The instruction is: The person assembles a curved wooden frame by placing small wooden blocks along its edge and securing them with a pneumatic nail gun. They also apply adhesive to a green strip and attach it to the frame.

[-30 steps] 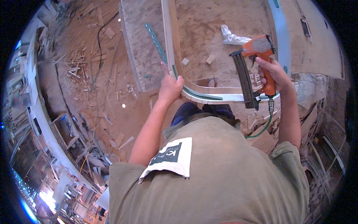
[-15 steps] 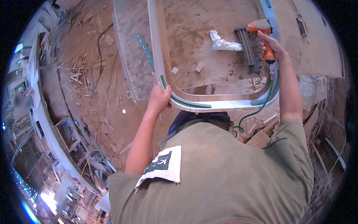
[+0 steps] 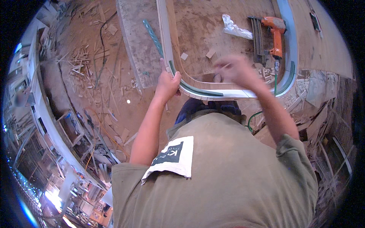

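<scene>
A rounded wooden frame (image 3: 237, 94) with a white face and dark green strips set in its corners lies in front of me. My left hand (image 3: 168, 84) grips its near left corner, thumb on top and a finger stretched along the outer side. Over the near rail hangs my right hand (image 3: 236, 71), smeared by motion; whether it holds anything is hidden by the blur. An orange nail gun (image 3: 277, 38) with a dark magazine rests inside the frame at the right. From its handle a green air hose (image 3: 276, 81) runs over the rail.
Left of the frame is a perforated green strip (image 3: 153, 39). Crumpled clear plastic (image 3: 235, 28) and small wood chips (image 3: 210, 53) lie on the dusty board (image 3: 197, 22) inside the frame. Wood offcuts (image 3: 81, 64) litter the floor at the left, with more scraps at the right.
My right hand has let go of the nail gun and moved left toward the near rail. The left hand keeps its grip on the corner. The frame appears higher and farther right in view.
</scene>
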The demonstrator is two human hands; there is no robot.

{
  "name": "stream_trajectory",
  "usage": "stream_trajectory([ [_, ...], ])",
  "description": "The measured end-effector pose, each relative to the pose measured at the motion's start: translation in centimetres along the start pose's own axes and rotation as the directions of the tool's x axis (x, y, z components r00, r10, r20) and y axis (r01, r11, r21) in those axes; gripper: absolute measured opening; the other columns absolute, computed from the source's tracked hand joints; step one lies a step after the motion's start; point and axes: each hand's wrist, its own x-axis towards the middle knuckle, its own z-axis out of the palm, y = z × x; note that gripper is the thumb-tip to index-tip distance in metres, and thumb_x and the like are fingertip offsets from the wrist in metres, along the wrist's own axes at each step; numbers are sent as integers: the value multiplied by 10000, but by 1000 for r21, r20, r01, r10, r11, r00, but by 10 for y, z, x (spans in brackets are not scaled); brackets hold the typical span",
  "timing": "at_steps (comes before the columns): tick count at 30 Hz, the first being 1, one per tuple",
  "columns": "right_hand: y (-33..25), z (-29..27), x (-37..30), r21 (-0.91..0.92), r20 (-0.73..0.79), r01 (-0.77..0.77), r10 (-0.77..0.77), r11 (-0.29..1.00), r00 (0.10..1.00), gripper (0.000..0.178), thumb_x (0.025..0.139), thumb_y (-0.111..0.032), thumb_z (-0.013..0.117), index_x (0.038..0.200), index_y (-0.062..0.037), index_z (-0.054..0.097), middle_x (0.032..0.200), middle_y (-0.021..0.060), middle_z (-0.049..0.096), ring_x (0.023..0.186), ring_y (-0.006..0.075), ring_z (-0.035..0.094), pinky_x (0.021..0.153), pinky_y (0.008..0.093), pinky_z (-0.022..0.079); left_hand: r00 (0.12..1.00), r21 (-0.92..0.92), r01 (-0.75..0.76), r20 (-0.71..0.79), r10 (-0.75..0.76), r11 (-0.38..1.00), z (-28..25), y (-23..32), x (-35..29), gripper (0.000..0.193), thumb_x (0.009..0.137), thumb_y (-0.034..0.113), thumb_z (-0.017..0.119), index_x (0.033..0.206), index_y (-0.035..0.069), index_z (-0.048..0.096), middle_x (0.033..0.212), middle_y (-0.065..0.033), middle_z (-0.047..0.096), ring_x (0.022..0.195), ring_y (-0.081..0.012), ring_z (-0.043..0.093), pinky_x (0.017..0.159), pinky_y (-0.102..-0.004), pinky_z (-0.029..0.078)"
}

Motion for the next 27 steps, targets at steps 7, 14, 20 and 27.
stream_trajectory([
  [7,-30,90,17,162,259,-131,86,978,962,195,849,-99,730,1009,10,744,915,159,755,816,193,699,797,331,537,996,58,42,78,-47,997,-5,-6,7,607,910,203,553,1262,-143,200,678,-191,660,532,-280,677,496,-383,552],
  [14,-6,98,26,264,315,-229,140,937,939,207,782,-114,790,959,-6,785,823,81,752,750,132,656,749,305,524,997,83,33,74,-39,996,-2,-24,16,937,880,252,561,1502,-190,17,723,-230,667,671,-330,715,654,-393,578],
  [20,-8,101,26,290,295,-244,156,925,943,235,732,-169,814,914,-20,795,780,89,743,708,147,651,703,318,521,991,-137,113,81,-102,984,-3,-18,12,934,903,301,592,1505,-177,63,774,-215,680,635,-322,705,590,-378,577],
  [27,-8,101,27,244,262,-230,165,942,951,254,736,-181,791,911,3,786,762,85,735,702,121,631,678,303,515,975,-288,203,-25,-219,936,25,-9,-48,574,964,407,586,1156,-131,527,687,-170,654,480,-243,650,407,-333,516],
])
